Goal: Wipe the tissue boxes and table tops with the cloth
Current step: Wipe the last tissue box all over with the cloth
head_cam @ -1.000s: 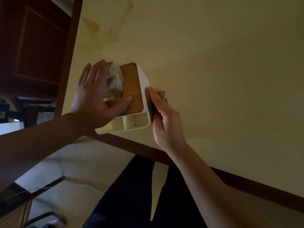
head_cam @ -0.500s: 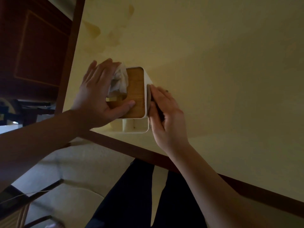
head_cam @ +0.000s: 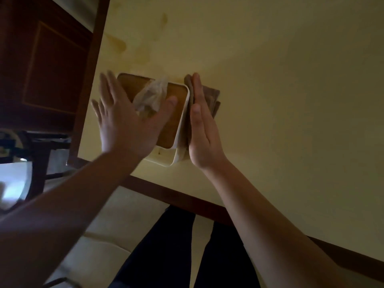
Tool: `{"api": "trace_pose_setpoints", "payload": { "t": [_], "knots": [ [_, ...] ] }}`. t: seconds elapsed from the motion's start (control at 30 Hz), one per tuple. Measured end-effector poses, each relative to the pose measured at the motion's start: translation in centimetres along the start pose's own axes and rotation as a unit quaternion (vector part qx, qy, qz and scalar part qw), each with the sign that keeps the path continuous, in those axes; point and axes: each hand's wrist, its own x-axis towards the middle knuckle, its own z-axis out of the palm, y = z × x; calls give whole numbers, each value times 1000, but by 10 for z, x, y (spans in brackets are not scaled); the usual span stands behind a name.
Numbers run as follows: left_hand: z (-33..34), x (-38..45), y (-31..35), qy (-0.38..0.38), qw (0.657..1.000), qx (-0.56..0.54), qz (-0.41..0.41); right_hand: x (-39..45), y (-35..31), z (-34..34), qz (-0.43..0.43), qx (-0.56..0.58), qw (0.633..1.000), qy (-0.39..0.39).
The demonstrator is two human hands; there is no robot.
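One tissue box [head_cam: 178,129] stands on the pale yellow worktop [head_cam: 280,100], near its front edge and toward its left corner; the box has cream sides and a brown wooden lid [head_cam: 176,94]. In it is one tissue [head_cam: 151,96], which sticks up crumpled through the opening in the lid. The left hand [head_cam: 126,125] is spread over the lid from the 8 o'clock side, its fingers [head_cam: 108,86] straight and splayed and blurred, the thumb lying across the lid just beside the tissue; whether the palm touches the lid cannot be told, and it grips nothing. At 3 o'clock of the box, the right hand [head_cam: 201,129] stands on edge with straight fingers held together, pressing one folded brown cloth [head_cam: 209,98] flat against the box's right side; the cloth shows beyond the hand at 1 o'clock. Faint darker stains [head_cam: 120,43] mark the worktop at 11 o'clock of the box. Below the worktop's dark wooden rim [head_cam: 187,196], the person's two dark-trousered legs [head_cam: 166,250] show over a light floor [head_cam: 104,235].
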Motion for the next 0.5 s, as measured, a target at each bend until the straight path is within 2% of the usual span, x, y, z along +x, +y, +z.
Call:
{"api": "trace_pose_setpoints", "payload": {
  "t": [0.07,0.17,0.3,0.43,0.5],
  "knots": [
    [9,-3,3,12,998,-31,-58,0,1,-2,1,8,1000,-15],
    [10,7,3,34,999,-25,-4,-2,2,-8,17,52,997,-47],
    [-2,31,-5,-51,987,25,153,-17,6,-24,27,120,989,-87],
    [-8,49,-3,-138,925,80,345,-35,8,-31,17,111,988,-108],
    [-10,51,3,-153,899,99,399,-41,7,-30,11,113,988,-101]
  ]
}}
